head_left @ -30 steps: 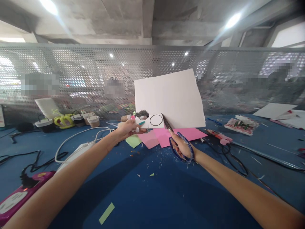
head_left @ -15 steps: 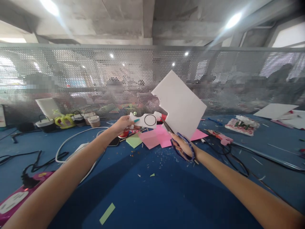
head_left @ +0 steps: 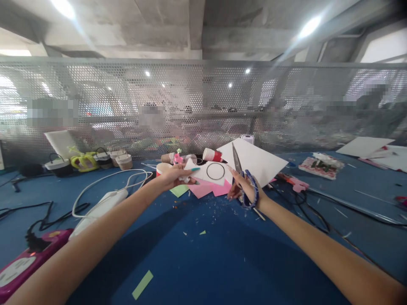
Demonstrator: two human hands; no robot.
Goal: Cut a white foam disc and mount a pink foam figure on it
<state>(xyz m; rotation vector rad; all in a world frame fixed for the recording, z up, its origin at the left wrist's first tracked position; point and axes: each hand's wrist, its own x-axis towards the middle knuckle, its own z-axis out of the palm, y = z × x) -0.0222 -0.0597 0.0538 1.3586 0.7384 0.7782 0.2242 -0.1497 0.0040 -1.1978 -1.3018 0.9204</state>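
White in colour, the paper piece [head_left: 203, 173] carries 1 drawn circle [head_left: 215, 171] and is held just above the counter [head_left: 222, 254], near the centre of the view; the left hand [head_left: 173, 176] is closed on its left edge in a pinch, which appears to keep the fingers off the circle and leave the whole outline exposed; the right hand [head_left: 244, 192] sits just beside the piece's right edge, closed through the blue handles of the scissors [head_left: 237, 162]; the blades point up and away from the body, clear of the piece, which reads as a carrying position rather than a cutting one; the blades appear to lie together, but this is hard to confirm; whether the right fingertips touch the piece cannot be determined.

Behind the scissors, 1 larger white sheet [head_left: 260, 163] lies tilted over pink sheets [head_left: 203, 190] and 1 green sheet [head_left: 178, 190]; what supports its far edge is hidden. Paper scraps [head_left: 219, 208] dot the counter below the hands.

Farther out: 1 paper cup [head_left: 212, 155] on its side; 1 phone [head_left: 247, 138], partly hidden by the sheet; 1 white cable [head_left: 104, 180]; 1 perforated screen [head_left: 127, 97]. The pink device [head_left: 19, 264] is cut off at the lower-left edge; items beyond the screen are too blurred to identify.
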